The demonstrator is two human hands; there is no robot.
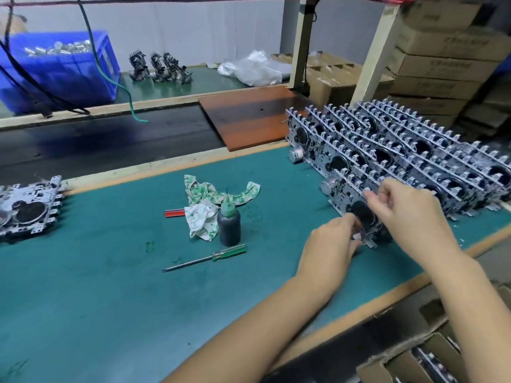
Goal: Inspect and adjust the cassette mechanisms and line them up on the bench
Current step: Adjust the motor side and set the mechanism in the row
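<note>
Here, both hands, left hand point(330, 239) and right hand point(406, 205), fingers curled, seemingly gripping the front cassette mechanism point(365, 217).

Two bare hands, left hand point(330, 239) and right hand point(409, 205), were in view. On the green mat lay two screwdrivers, one green-handled point(206, 257) and one red-handled point(174, 213), one dark squeeze bottle point(229, 226) and one crumpled patterned cloth point(211, 205). One blue plastic crate point(59, 74) stood behind. The upright metal cassette mechanisms point(409, 150) were too many and too overlapped to count.
</note>
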